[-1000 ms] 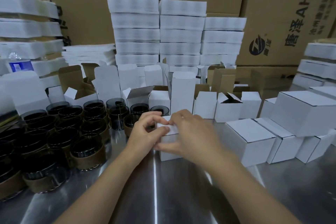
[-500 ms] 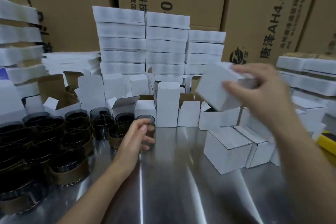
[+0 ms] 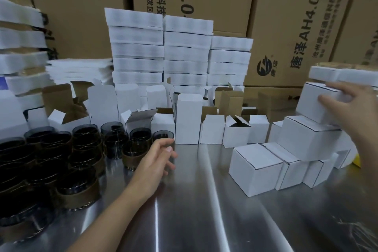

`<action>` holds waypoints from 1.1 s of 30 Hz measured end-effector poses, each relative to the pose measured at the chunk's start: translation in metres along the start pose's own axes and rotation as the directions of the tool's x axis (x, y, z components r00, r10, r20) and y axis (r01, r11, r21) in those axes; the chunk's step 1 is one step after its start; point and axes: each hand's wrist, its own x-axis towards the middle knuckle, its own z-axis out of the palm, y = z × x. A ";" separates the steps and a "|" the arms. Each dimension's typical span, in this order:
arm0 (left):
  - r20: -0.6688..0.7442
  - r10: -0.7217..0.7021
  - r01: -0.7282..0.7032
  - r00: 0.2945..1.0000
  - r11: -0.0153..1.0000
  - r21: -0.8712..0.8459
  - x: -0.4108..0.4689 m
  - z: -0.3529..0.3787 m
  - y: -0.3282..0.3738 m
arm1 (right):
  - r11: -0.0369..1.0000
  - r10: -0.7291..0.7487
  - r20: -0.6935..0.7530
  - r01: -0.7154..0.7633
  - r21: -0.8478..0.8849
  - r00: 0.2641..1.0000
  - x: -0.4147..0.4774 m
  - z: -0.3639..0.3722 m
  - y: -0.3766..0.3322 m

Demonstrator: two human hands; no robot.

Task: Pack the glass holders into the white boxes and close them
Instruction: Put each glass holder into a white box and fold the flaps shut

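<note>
Brown corrugated shipping cartons (image 3: 290, 16), printed with black lettering, form the back wall. Stainless steel tabletop (image 3: 204, 210), reflective, carries all the stock. Stacks of flat white box blanks (image 3: 161, 51) stand in columns at centre rear, with more stacks at the left edge (image 3: 20, 37). Open white boxes (image 3: 210, 131), flaps raised and brown inside, stand in a row in front of the stacks. Closed white boxes (image 3: 255, 168) sit in a line at right, with another closed box (image 3: 306, 139) resting on top of them. Dark glass holders (image 3: 51, 149), many with tan bands, are grouped closely at left; none sits visibly inside a box. Right hand (image 3: 356, 106), raised at the right edge, has its grip closed over a shut white box (image 3: 315, 102) held above the stacked ones. Left hand (image 3: 157, 161), fingers loosely curled and grasping nothing, rests just beside one dark glass holder (image 3: 163, 136) at the near end of the group.
</note>
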 end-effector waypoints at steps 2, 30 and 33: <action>-0.005 -0.006 0.006 1.000 1.000 -0.003 0.000 0.000 0.000 | 0.997 0.000 0.007 0.000 -0.073 1.000 0.001 0.002 0.001; 0.134 -0.032 -0.028 0.990 0.905 0.424 -0.005 0.005 -0.002 | 0.999 0.025 0.550 -0.010 -0.031 0.834 -0.133 0.205 -0.103; 0.143 -0.024 -0.040 0.989 0.901 0.431 -0.005 0.005 -0.003 | 0.991 -0.006 0.488 0.070 -0.114 0.873 -0.116 0.212 -0.098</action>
